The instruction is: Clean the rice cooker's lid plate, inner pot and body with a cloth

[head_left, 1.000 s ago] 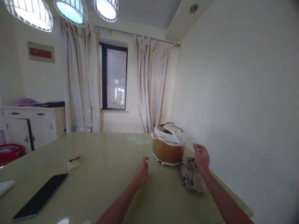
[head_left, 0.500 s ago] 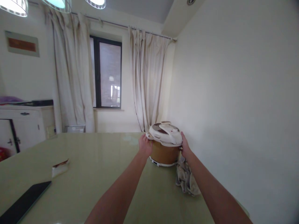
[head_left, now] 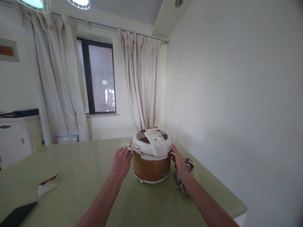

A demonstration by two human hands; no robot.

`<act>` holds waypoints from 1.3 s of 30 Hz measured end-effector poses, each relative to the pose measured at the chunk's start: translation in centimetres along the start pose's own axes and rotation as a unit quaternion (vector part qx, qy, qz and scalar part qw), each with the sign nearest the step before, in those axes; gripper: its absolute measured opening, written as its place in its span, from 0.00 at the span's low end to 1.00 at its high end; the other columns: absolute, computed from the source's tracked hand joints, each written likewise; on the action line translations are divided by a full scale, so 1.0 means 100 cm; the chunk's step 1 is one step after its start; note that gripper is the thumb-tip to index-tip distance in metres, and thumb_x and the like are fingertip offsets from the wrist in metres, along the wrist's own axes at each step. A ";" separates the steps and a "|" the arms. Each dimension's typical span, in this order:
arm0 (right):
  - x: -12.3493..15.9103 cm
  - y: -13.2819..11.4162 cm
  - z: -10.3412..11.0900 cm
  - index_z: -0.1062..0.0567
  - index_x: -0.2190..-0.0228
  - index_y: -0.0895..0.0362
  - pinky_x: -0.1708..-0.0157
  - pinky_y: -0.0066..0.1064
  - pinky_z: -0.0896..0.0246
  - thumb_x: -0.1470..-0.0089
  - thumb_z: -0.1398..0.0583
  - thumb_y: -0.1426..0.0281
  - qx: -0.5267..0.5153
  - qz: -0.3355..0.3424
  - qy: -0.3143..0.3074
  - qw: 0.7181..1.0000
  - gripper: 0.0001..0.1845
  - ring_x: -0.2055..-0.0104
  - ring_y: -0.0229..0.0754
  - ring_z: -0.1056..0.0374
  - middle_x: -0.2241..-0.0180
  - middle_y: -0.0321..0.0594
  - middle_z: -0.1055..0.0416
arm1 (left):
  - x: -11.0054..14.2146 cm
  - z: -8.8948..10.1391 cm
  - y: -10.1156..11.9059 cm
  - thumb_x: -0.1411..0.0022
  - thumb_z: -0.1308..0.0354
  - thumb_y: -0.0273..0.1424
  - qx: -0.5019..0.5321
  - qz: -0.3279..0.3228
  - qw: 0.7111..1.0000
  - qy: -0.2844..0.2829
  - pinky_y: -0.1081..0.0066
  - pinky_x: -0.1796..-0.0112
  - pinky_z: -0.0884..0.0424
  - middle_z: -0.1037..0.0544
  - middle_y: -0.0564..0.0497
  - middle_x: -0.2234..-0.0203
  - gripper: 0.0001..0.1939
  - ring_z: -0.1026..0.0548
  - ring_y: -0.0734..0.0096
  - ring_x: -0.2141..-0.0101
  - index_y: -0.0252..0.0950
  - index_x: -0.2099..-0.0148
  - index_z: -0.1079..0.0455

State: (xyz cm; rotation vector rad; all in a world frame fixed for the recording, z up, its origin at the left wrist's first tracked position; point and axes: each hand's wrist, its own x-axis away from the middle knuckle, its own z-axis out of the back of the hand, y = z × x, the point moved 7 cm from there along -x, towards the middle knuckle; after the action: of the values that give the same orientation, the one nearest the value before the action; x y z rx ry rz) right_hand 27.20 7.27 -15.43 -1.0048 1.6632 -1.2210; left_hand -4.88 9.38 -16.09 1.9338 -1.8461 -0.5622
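An electric pressure cooker (head_left: 151, 167) with a brown body and a white lid stands upright on the green tabletop (head_left: 82, 176). My left hand (head_left: 121, 161) is at its left side, fingers curled under the small white side handle. On the opposite side my right hand (head_left: 178, 159) grips near the lid's rim, its fingertips partly hidden behind the cooker. A crumpled patterned cloth (head_left: 181, 186) lies right of the cooker, partly covered by my right wrist and forearm.
At the left lie a small white and brown packet (head_left: 48, 186) and a flat dark tablet-like object (head_left: 20, 214). A plain wall (head_left: 224, 110) runs along the table's right side. Curtains (head_left: 142, 78) and a window (head_left: 101, 78) are behind, with a white cabinet (head_left: 14, 135) far left.
The cooker has turned between my hands, so its lid handle now points toward me. It also looks nearer. My view has swung slightly right.
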 end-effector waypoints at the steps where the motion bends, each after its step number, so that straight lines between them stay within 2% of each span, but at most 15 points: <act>1: 0.012 0.002 -0.005 0.17 0.50 0.49 0.48 0.47 0.29 0.52 0.37 0.36 -0.002 0.016 -0.014 1.000 0.38 0.44 0.57 0.26 0.46 0.44 0.21 | 0.010 0.007 0.012 0.35 0.47 0.29 0.000 -0.001 1.000 0.009 0.66 0.56 0.21 0.17 0.44 0.55 0.13 0.18 0.65 0.56 0.38 0.54 0.23; 5: 0.059 0.010 -0.033 0.22 0.42 0.48 0.38 0.54 0.36 0.47 0.39 0.36 -0.006 0.054 -0.097 0.994 0.41 0.35 0.58 0.34 0.39 0.46 0.26 | 0.045 0.027 0.057 0.35 0.50 0.28 -0.010 -0.028 0.998 0.047 0.67 0.56 0.20 0.17 0.44 0.55 0.16 0.19 0.67 0.56 0.35 0.52 0.22; 8: 0.085 0.012 -0.048 0.25 0.39 0.48 0.34 0.52 0.41 0.42 0.40 0.40 0.017 0.087 -0.143 0.986 0.38 0.33 0.54 0.36 0.35 0.44 0.30 | 0.057 0.039 0.077 0.35 0.50 0.29 -0.025 -0.049 0.997 0.058 0.68 0.56 0.20 0.18 0.44 0.54 0.16 0.19 0.66 0.55 0.35 0.53 0.22; 10: 0.093 0.009 -0.051 0.26 0.38 0.48 0.35 0.49 0.40 0.40 0.40 0.42 0.035 0.110 -0.156 0.981 0.36 0.35 0.53 0.34 0.36 0.44 0.30 | 0.058 0.049 0.084 0.35 0.50 0.30 -0.052 -0.063 0.994 0.068 0.68 0.56 0.20 0.18 0.44 0.53 0.15 0.19 0.66 0.55 0.36 0.55 0.22; 12: 0.094 0.000 -0.047 0.24 0.41 0.50 0.42 0.46 0.33 0.38 0.42 0.42 0.082 0.140 -0.153 0.975 0.34 0.42 0.53 0.27 0.42 0.47 0.24 | 0.056 0.058 0.089 0.35 0.49 0.31 -0.105 -0.086 0.987 0.081 0.68 0.54 0.21 0.19 0.45 0.50 0.12 0.20 0.65 0.52 0.38 0.57 0.23; 14: 0.089 -0.019 -0.041 0.17 0.55 0.53 0.54 0.41 0.29 0.37 0.45 0.42 0.171 0.182 -0.120 0.961 0.31 0.56 0.51 0.22 0.57 0.47 0.18 | 0.051 0.061 0.095 0.34 0.45 0.37 -0.187 -0.124 0.972 0.073 0.64 0.51 0.22 0.20 0.46 0.46 0.11 0.22 0.61 0.47 0.40 0.55 0.24; 16: 0.079 -0.053 -0.040 0.20 0.72 0.54 0.63 0.37 0.32 0.35 0.48 0.42 0.264 0.245 -0.068 0.930 0.33 0.68 0.47 0.25 0.72 0.44 0.21 | 0.045 0.056 0.101 0.35 0.40 0.46 -0.281 -0.163 0.944 0.061 0.57 0.45 0.26 0.23 0.45 0.41 0.18 0.26 0.55 0.40 0.42 0.48 0.26; 18: 0.070 -0.095 -0.057 0.22 0.74 0.54 0.62 0.35 0.35 0.33 0.49 0.44 0.304 0.336 -0.049 0.890 0.32 0.69 0.45 0.28 0.74 0.42 0.23 | 0.038 0.047 0.107 0.39 0.35 0.51 -0.365 -0.190 0.909 0.062 0.53 0.39 0.33 0.26 0.43 0.37 0.29 0.31 0.51 0.36 0.44 0.40 0.29; 21: 0.047 -0.141 -0.115 0.20 0.63 0.53 0.55 0.34 0.36 0.33 0.46 0.48 0.356 0.404 -0.107 0.836 0.25 0.60 0.45 0.26 0.64 0.42 0.20 | 0.025 0.029 0.113 0.46 0.29 0.50 -0.467 -0.208 0.859 0.038 0.53 0.35 0.39 0.27 0.40 0.36 0.37 0.33 0.47 0.35 0.42 0.38 0.29; 23: 0.029 -0.152 -0.160 0.22 0.48 0.55 0.47 0.34 0.37 0.34 0.42 0.49 0.391 0.403 -0.171 0.810 0.26 0.47 0.46 0.27 0.48 0.47 0.22 | 0.021 0.017 0.115 0.47 0.28 0.50 -0.517 -0.235 0.823 0.004 0.52 0.35 0.39 0.25 0.38 0.39 0.36 0.31 0.45 0.37 0.39 0.41 0.27; 25: 0.014 -0.149 -0.198 0.28 0.39 0.57 0.40 0.35 0.42 0.37 0.38 0.49 0.442 0.378 -0.228 0.781 0.34 0.37 0.49 0.34 0.37 0.52 0.31 | 0.022 0.009 0.117 0.45 0.30 0.51 -0.544 -0.274 0.792 -0.027 0.53 0.35 0.40 0.23 0.39 0.42 0.32 0.29 0.47 0.39 0.39 0.43 0.24; 28: 0.006 -0.127 -0.229 0.24 0.42 0.56 0.43 0.32 0.41 0.32 0.43 0.49 0.495 0.300 -0.311 0.754 0.28 0.39 0.47 0.32 0.39 0.48 0.27 | 0.030 0.006 0.119 0.44 0.30 0.48 -0.544 -0.304 0.780 -0.067 0.55 0.34 0.41 0.22 0.41 0.44 0.29 0.29 0.49 0.40 0.40 0.45 0.23; 32: 0.014 -0.119 -0.233 0.20 0.50 0.54 0.50 0.29 0.40 0.29 0.50 0.47 0.521 0.303 -0.313 0.734 0.29 0.47 0.45 0.26 0.49 0.43 0.20 | 0.033 0.014 0.122 0.49 0.25 0.43 -0.519 -0.280 0.804 -0.071 0.57 0.38 0.35 0.23 0.42 0.44 0.30 0.29 0.48 0.41 0.41 0.44 0.23; 36: 0.016 -0.121 -0.230 0.19 0.53 0.56 0.49 0.35 0.38 0.32 0.53 0.40 0.595 0.306 -0.254 0.699 0.38 0.47 0.52 0.26 0.51 0.52 0.20 | 0.026 0.022 0.128 0.45 0.28 0.44 -0.541 -0.305 0.783 -0.039 0.60 0.44 0.29 0.25 0.42 0.45 0.31 0.26 0.53 0.44 0.42 0.41 0.26; 39: 0.017 -0.125 -0.235 0.19 0.51 0.58 0.47 0.41 0.36 0.33 0.53 0.39 0.634 0.304 -0.209 0.679 0.40 0.45 0.57 0.26 0.49 0.57 0.21 | 0.015 0.029 0.134 0.43 0.30 0.46 -0.511 -0.314 0.800 0.004 0.62 0.53 0.24 0.31 0.38 0.40 0.35 0.23 0.56 0.48 0.40 0.37 0.32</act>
State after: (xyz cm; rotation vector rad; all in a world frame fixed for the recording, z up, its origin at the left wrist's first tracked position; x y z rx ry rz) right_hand 6.36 10.42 0.90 0.1895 0.3770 -1.1512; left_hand -17.57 7.26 -11.20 1.6248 -0.5124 -1.3826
